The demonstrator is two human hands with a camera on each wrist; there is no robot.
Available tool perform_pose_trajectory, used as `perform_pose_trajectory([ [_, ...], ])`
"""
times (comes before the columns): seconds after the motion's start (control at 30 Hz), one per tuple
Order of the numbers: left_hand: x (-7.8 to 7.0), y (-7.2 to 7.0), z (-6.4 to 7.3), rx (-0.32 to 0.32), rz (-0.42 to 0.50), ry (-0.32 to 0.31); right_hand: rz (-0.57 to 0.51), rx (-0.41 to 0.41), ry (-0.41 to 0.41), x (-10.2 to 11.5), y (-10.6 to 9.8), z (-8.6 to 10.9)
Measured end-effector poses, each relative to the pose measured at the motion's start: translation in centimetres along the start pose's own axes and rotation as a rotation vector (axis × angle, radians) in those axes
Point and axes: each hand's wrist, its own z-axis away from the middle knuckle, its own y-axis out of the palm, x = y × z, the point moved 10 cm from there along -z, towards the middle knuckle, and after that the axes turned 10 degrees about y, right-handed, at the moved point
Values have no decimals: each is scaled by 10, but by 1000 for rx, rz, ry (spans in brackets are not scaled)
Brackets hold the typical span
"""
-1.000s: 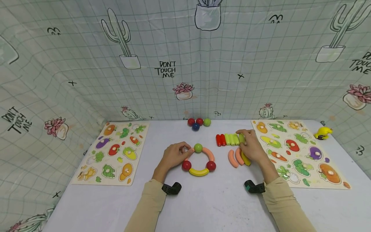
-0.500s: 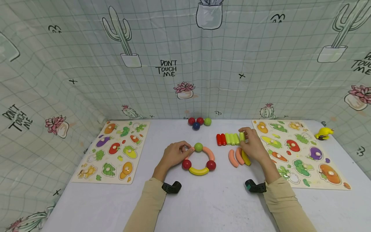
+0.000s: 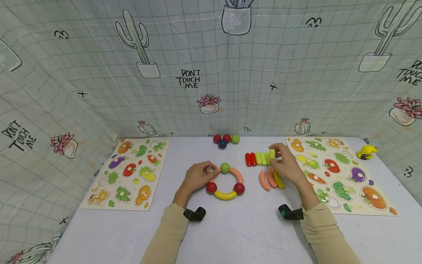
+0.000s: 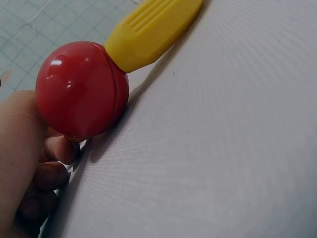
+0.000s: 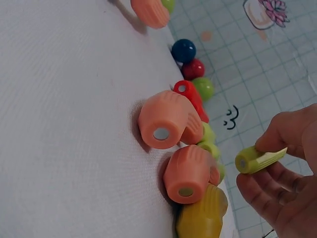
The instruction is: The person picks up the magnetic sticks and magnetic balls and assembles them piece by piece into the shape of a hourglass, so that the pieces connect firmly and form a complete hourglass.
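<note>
A ring of magnetic pieces lies on the table: a green ball [image 3: 225,168], two red balls [image 3: 211,187], a yellow curved rod [image 3: 225,195] and pink curved rods [image 3: 237,174]. My left hand [image 3: 199,175] pinches the ring's left pink curved rod, which its fingers partly hide. In the left wrist view a red ball [image 4: 81,89] joins the yellow rod [image 4: 153,32] in front of that hand. My right hand [image 3: 287,165] pinches a light green straight rod [image 5: 255,159] between thumb and fingers, over the right end of the row of green rods [image 3: 261,159].
Two red rods [image 3: 250,160] continue the row leftward. Loose pink curved rods [image 3: 263,180] and a yellow one [image 3: 279,181] lie below it. Several balls [image 3: 222,143] sit at the back edge. Vegetable puzzle boards [image 3: 158,154] flank both sides; a yellow toy [image 3: 367,151] stands far right.
My right hand has raised the green rod from the row's right end and shifted it slightly left. The left hand stays at the ring.
</note>
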Motion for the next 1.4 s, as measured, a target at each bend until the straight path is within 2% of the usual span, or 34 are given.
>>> perform_pose_trajectory([
  [0.3,2,1,0,1,5,2,0,28,-40,12,4,3],
  [0.9,4,1,-1,-4,0,0,-67,247,-122,31,28,12],
  [1.2,3,-1,0,-3,-12,-1,-58,284,-179,45,33,17],
  [1.4,3,1,-1,-5,-17,3,-63,298,-187,51,36,21],
])
